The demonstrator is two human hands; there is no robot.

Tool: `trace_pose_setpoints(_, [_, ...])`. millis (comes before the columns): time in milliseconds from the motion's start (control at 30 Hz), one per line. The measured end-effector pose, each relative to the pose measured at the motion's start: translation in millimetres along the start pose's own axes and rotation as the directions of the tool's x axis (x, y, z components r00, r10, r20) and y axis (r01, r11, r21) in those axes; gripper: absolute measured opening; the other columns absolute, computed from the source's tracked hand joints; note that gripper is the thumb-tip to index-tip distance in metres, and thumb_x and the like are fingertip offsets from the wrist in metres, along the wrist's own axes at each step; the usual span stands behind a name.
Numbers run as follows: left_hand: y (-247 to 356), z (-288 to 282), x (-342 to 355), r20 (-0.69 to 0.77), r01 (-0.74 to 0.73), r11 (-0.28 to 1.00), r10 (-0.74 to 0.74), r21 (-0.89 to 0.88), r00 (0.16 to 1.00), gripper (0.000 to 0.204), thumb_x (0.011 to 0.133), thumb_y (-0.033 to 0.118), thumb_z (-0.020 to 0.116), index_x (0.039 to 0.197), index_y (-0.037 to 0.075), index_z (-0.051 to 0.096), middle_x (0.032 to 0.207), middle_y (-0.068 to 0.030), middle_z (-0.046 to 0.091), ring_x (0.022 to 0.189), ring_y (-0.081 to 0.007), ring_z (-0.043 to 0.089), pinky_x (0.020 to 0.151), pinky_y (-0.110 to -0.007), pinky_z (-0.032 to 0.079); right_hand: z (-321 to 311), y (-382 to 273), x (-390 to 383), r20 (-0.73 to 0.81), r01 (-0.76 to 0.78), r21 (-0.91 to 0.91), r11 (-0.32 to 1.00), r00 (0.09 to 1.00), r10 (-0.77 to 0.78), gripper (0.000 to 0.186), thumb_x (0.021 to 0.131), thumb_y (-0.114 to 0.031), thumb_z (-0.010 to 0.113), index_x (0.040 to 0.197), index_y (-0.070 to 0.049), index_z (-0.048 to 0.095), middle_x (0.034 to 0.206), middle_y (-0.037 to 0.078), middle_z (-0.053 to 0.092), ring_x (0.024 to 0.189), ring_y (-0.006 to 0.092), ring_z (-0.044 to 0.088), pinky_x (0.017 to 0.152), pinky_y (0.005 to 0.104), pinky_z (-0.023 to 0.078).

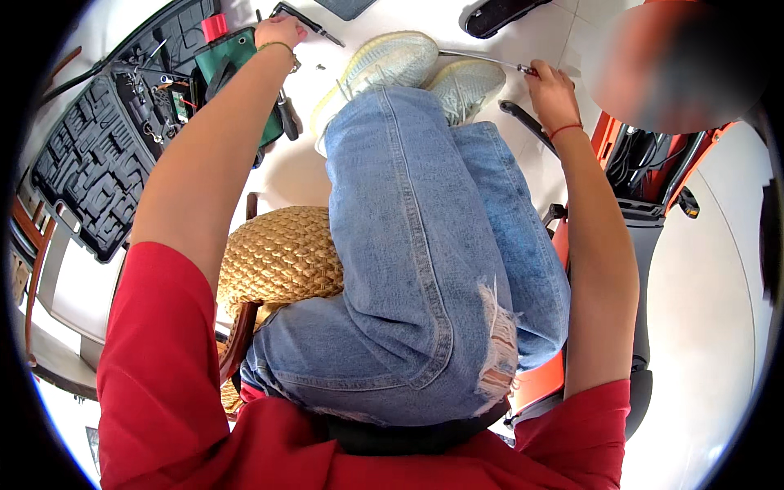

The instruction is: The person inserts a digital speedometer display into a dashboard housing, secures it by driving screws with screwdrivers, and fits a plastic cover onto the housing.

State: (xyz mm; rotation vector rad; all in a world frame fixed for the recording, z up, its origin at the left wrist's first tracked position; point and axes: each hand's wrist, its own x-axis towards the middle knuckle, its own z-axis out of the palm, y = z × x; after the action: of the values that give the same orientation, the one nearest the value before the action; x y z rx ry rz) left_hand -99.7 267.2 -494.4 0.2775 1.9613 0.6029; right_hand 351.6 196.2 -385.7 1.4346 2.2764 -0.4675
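Note:
My left hand (279,34) is up at the top, fingers curled around something I cannot make out, beside a black angled tool (327,34) and above the green tool pouch (269,122). A red cap-like object (214,26) sits to its left. My right hand (554,96) grips a screwdriver (525,69), whose long thin shaft points left past the toes of my pale sneakers (384,57). A black bar (523,117) lies just below that hand.
An open tool case (94,163) lies at left. I sit with a woven seat (278,249) beneath my legs. An orange-and-black machine with cables (653,163) stands at right, beside a blurred area. A black object (494,15) lies at the top edge.

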Motion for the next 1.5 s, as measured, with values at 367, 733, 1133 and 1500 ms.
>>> trace_pose_setpoints(367, [-14.4,-11.4,-65.3,0.041,-0.139,0.989,0.137,0.050,0.990,0.020,0.090,0.007,0.056,0.104,-0.006,0.061,0.089,-0.0132,0.068,0.072,-0.0189,0.068,0.061,-0.031,0.059,25.1,-12.4,0.4,-0.052,-0.358,0.299,0.884,0.919,0.390,0.017,0.082,-0.009,0.061,0.098,-0.006,0.065,0.107,0.012,0.063,0.106,0.0327,0.058,0.089,0.0434,0.050])
trace_pose_setpoints(733, [-3.0,37.7,-105.0,0.422,-0.580,0.801,0.479,0.148,0.770,0.018,0.088,0.014,0.063,0.102,0.003,0.065,0.090,-0.0098,0.070,0.083,-0.0201,0.066,0.076,-0.032,0.052,58.3,16.0,-7.3,0.135,-0.351,0.089,0.932,0.932,0.337,0.020,0.087,-0.015,0.060,0.105,-0.007,0.058,0.108,0.015,0.059,0.100,0.0345,0.060,0.082,0.0453,0.052])
trace_pose_setpoints(1133, [24.5,218.8,-112.9,0.726,-0.758,0.490,0.311,0.431,0.614,0.038,0.083,0.035,0.071,0.097,0.001,0.060,0.097,-0.0232,0.067,0.094,-0.0404,0.064,0.084,-0.047,0.050,-35.2,-71.1,-54.4,0.377,-0.627,0.509,0.589,0.778,0.502,0.034,0.086,-0.031,0.056,0.099,0.000,0.060,0.094,0.029,0.066,0.089,0.0459,0.064,0.081,0.0517,0.051])
trace_pose_setpoints(1500, [27.7,155.4,-131.2,0.807,-0.708,0.649,0.243,0.277,0.539,0.024,0.095,0.018,0.059,0.104,-0.005,0.058,0.090,-0.0164,0.068,0.074,-0.0198,0.072,0.065,-0.032,0.056,-63.4,-75.8,-105.5,0.545,-0.735,0.494,0.466,0.679,0.493,0.044,0.086,-0.040,0.059,0.094,0.003,0.063,0.094,0.029,0.066,0.091,0.0416,0.065,0.082,0.0448,0.048])
